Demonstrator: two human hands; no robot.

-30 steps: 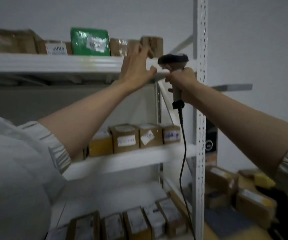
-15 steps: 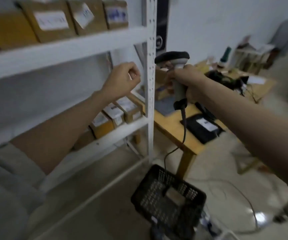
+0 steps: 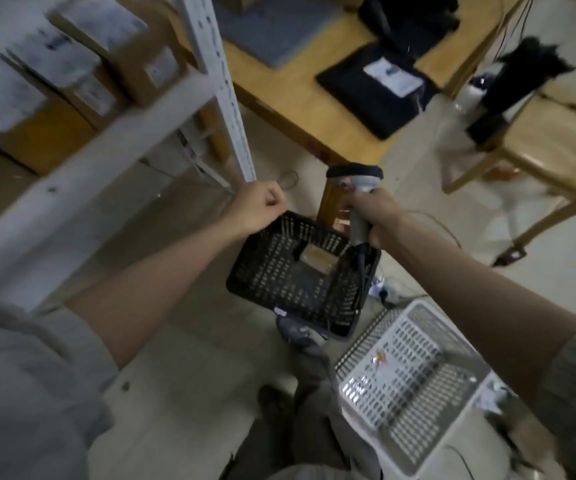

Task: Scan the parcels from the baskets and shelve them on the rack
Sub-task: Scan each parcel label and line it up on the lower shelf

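Observation:
A black plastic basket (image 3: pixel 279 282) stands on the floor below my hands, with one small brown parcel (image 3: pixel 316 259) lying inside it. My left hand (image 3: pixel 259 207) hovers over the basket's far left rim, curled into a loose fist with nothing in it. My right hand (image 3: pixel 373 216) grips the handle of a grey barcode scanner (image 3: pixel 356 178), held upright above the basket's far right corner, its cable hanging down. The white rack (image 3: pixel 217 74) rises at the left, with several labelled cardboard parcels (image 3: pixel 72 64) on its shelf.
A white plastic basket (image 3: pixel 414 379) sits on the floor to the right of the black one. A wooden table (image 3: pixel 297 91) carrying dark packages stands behind, and a wooden chair (image 3: pixel 549 140) at the right. My legs and a shoe (image 3: pixel 297 336) are beside the baskets.
My view has swung from the top shelf down to the floor baskets. My left hand left the shelved parcel, closed into a fist and dropped with the scanner hand towards the black basket.

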